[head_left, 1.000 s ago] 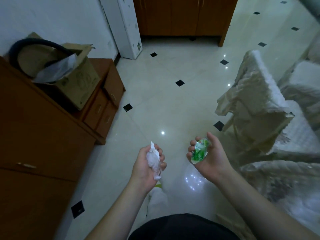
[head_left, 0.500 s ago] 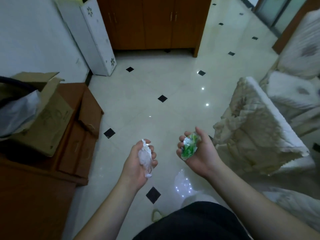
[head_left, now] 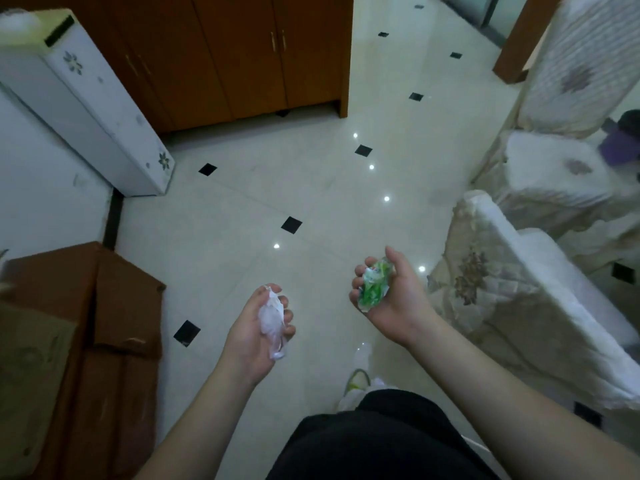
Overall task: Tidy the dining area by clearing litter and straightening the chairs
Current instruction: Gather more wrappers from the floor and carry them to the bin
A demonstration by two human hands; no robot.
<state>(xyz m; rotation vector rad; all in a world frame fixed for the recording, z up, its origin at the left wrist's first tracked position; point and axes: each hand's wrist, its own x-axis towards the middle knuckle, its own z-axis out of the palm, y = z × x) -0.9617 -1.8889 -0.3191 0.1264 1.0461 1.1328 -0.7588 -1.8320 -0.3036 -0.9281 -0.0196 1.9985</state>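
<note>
The room I look down on is dim and bluish. Small ceiling lights glint off the glossy floor (head_left: 311, 188). Edges bend and smear; the cardboard box (head_left: 31, 375) blurs.

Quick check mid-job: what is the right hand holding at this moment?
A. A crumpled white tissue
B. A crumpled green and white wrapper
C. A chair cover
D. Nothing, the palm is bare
B. The right hand has its fingers curled round a crumpled green and white wrapper, while the white crumpled plastic sits in the left hand.
</note>
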